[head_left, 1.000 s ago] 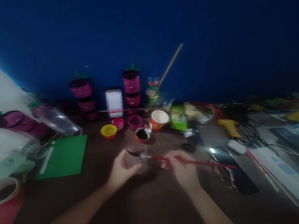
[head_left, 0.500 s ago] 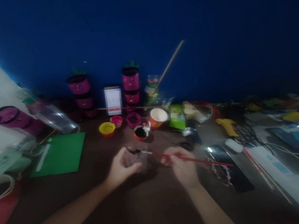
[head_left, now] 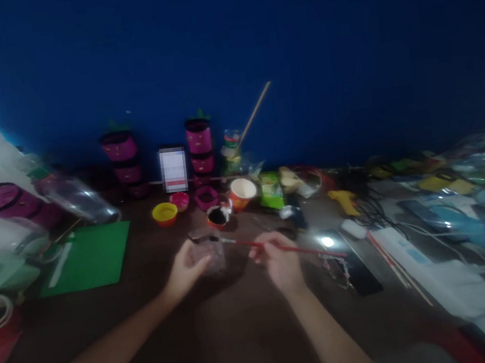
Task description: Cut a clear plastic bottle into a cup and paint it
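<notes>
My left hand (head_left: 186,273) is closed around a clear plastic piece (head_left: 214,259), perhaps a cut bottle section, with a dark band along its upper rim. In my right hand (head_left: 280,261) is a paintbrush (head_left: 246,243) with a long red handle. Its dark bristles lie at the rim of the clear piece; blur hides whether they touch. Just beyond my hands sits a small orange cup (head_left: 217,217) of black paint. A yellow cup (head_left: 165,214), a pink cup (head_left: 179,201) and a purple ring-shaped piece (head_left: 206,197) stand near it.
Purple pots with faces (head_left: 198,137) stand by the blue wall, beside an upright phone (head_left: 174,170). At left lie a green sheet (head_left: 90,258) and a clear bottle (head_left: 82,199). A paper cup (head_left: 242,193), yellow glue gun (head_left: 345,201), dark phone (head_left: 365,272) and cables occupy the right.
The view has shifted, so most things appear further left. The clear piece shows more plainly, and the brush stays at its upper rim. Both hands keep their holds.
</notes>
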`<control>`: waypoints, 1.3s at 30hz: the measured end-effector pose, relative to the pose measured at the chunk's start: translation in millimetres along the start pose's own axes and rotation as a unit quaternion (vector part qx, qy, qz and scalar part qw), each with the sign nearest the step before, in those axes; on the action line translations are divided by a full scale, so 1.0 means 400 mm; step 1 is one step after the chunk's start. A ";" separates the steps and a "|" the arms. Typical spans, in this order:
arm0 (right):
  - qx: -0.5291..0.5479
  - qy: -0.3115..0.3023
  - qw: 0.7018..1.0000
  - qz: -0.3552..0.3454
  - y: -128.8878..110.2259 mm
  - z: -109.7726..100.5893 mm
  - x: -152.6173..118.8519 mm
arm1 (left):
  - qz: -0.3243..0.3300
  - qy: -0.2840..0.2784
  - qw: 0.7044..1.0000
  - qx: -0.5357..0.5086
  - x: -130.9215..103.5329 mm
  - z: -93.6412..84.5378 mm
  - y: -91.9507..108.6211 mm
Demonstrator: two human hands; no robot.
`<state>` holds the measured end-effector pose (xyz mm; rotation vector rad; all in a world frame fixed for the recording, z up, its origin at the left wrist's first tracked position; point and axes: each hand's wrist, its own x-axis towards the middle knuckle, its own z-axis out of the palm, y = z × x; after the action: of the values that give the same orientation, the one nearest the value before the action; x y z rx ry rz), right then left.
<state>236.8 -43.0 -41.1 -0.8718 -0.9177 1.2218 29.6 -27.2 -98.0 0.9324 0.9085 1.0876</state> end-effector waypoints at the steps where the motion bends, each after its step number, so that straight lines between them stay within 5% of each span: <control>1: 0.003 0.010 1.000 0.001 -0.007 0.005 0.003 | 0.000 0.002 1.000 -0.003 0.000 -0.001 -0.001; 11: -0.061 0.025 0.993 -0.093 -0.110 0.054 0.034 | 0.001 0.017 1.000 0.007 -0.005 0.006 0.004; 19: -0.109 0.014 0.986 -0.127 -0.042 0.040 0.062 | 0.014 -0.005 1.000 0.006 -0.005 0.007 -0.002; 24: -0.058 0.048 0.992 -0.100 -0.002 -0.006 0.050 | 0.010 0.009 1.000 -0.001 -0.004 0.016 0.013; 31: 0.013 0.052 0.998 0.028 -0.002 -0.043 0.030 | 0.028 0.061 0.997 0.024 -0.005 0.008 0.020; 39: 0.033 0.018 0.999 0.008 -0.026 -0.039 0.000 | 0.051 0.048 0.995 0.072 -0.002 0.006 0.012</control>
<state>255.1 -45.2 -37.4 -0.8479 -0.8382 1.2399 30.1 -27.2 -92.6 1.0619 1.0380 1.1750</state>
